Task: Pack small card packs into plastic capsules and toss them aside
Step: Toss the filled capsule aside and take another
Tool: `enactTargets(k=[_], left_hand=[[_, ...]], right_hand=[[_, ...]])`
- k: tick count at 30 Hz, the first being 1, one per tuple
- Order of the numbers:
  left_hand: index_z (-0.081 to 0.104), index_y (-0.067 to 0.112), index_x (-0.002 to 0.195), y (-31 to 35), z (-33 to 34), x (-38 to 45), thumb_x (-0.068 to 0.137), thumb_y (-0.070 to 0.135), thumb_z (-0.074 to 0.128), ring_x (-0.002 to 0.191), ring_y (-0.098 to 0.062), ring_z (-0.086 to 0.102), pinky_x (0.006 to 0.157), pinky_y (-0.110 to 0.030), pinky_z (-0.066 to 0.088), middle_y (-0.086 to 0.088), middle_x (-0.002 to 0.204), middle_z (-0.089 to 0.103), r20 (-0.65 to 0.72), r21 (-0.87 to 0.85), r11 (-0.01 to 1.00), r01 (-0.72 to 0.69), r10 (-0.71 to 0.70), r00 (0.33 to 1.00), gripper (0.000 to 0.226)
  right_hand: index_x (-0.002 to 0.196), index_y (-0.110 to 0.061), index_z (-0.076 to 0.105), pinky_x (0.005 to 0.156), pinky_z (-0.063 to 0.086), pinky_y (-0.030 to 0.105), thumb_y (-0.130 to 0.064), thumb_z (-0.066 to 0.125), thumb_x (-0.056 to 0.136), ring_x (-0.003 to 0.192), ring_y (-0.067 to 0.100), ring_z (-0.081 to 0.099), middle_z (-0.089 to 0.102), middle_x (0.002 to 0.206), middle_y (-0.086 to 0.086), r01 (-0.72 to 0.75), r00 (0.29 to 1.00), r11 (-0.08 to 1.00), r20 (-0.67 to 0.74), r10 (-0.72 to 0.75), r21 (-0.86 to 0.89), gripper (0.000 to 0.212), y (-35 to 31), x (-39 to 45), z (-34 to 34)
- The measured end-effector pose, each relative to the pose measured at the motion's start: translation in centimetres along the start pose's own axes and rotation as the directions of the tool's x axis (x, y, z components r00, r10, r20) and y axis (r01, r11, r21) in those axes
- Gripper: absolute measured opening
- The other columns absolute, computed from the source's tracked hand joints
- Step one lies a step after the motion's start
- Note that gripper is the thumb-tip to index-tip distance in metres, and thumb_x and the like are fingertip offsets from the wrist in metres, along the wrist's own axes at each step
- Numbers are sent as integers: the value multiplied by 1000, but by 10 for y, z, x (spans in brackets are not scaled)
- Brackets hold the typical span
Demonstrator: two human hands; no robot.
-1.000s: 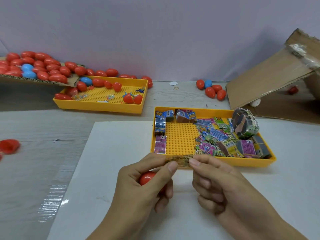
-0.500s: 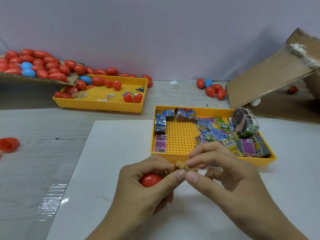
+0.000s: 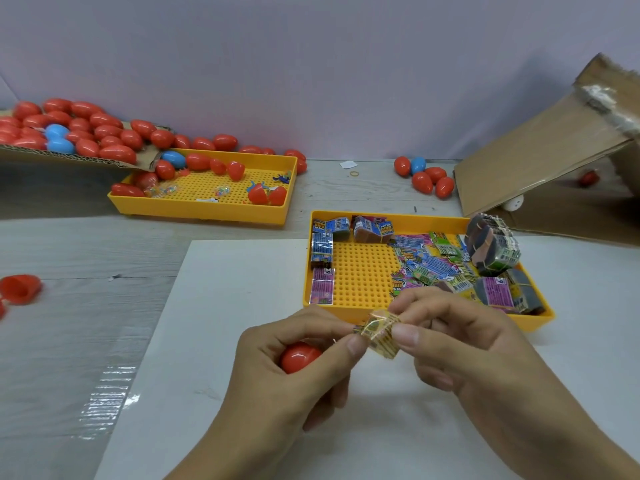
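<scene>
Near the worktop's front edge, both hands point(image 3: 346, 344) pinch a light, bendable pack point(image 3: 380, 336); the left also holds a slippery capsule point(image 3: 299, 356).

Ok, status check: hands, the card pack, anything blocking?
Left hand grips red capsule and pinches card pack. Right hand pinches pack's other side. Pack still outside capsule, just in front of yellow tray. Nothing blocking.
</scene>
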State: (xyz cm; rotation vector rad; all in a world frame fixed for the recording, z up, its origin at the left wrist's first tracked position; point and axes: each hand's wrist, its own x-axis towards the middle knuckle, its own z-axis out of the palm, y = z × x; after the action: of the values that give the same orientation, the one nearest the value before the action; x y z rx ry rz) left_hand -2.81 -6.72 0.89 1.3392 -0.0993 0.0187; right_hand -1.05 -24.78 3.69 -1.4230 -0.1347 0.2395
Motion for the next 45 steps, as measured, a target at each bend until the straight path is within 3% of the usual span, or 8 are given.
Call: enactTargets(k=[8, 12, 18, 21, 25, 34, 40, 45], left_hand=[[77, 21, 79, -4, 4, -3, 75, 25, 72, 53, -11, 60, 50, -14, 44, 5, 76, 66, -38, 314, 893, -323, 351, 935, 7], [77, 18, 84, -5, 5, -4, 78, 18, 72, 57, -10, 61, 55, -16, 47, 9, 77, 64, 19, 346, 854, -388, 407, 913, 8], [74, 20, 86, -5, 4, -3, 79, 19, 70, 62, -11, 64, 60, -14, 49, 8, 84, 64, -12, 448, 784, -429, 485, 874, 8], [74, 20, 87, -5, 4, -2, 80, 17, 69, 61, -10, 63, 60, -14, 48, 8, 85, 63, -1, 453, 768, -453, 508, 861, 9], [74, 22, 90, -5, 5, -2, 84, 20, 68, 56, -13, 61, 55, -20, 47, 9, 85, 64, 26, 425, 786, -450, 486, 873, 9], [71, 25, 90, -6, 6, -3, 85, 21, 67, 58, -14, 62, 57, -18, 46, 9, 86, 66, 25, 449, 784, -429, 469, 883, 7], [73, 23, 89, -6, 7, -4, 85, 21, 68, 57, -13, 62, 57, -20, 48, 9, 85, 64, 41, 449, 779, -438, 471, 881, 7], [64, 28, 100, -10, 6, -8, 68, 23, 69, 61, -21, 62, 52, -27, 49, 0, 85, 61, -43, 130, 977, -170, 177, 983, 33]], right_hand=[[63, -16, 71, 55, 37, 8, -53, 73, 61, 59, 0, 48, 61, 94, -11, 4, 995, 965, 99, 23, -261, 38, 0, -3, 6], [69, -9, 75, 55, 39, 10, -50, 72, 63, 67, 4, 49, 59, 95, -9, 13, 996, 967, 84, 8, -253, 42, 1, -2, 5], [66, -26, 74, 66, 46, 30, -54, 71, 62, 74, 12, 49, 55, 105, -19, 89, 995, 915, 86, -59, -393, 29, 2, -5, 6], [68, -24, 74, 65, 45, 23, -56, 71, 62, 76, 9, 49, 55, 101, -20, 83, 994, 925, 96, -51, -370, 32, 4, -4, 5], [56, -17, 71, 58, 39, 9, -56, 69, 65, 77, 3, 54, 58, 93, -11, 23, 995, 960, 95, 4, -280, 40, 3, -2, 5], [70, -29, 78, 65, 47, 22, -77, 72, 57, 85, 18, 54, 56, 104, -12, 168, 985, 932, 28, -168, -323, 50, 5, -4, 9], [71, -23, 80, 66, 45, 17, -48, 77, 63, 90, 5, 59, 59, 99, -11, 212, 976, 929, 18, -217, -304, 26, 6, -3, 7], [70, -21, 80, 67, 46, 16, -48, 76, 61, 96, 5, 59, 58, 101, -10, 198, 977, 935, -22, -214, -295, 28, 7, -3, 6]])
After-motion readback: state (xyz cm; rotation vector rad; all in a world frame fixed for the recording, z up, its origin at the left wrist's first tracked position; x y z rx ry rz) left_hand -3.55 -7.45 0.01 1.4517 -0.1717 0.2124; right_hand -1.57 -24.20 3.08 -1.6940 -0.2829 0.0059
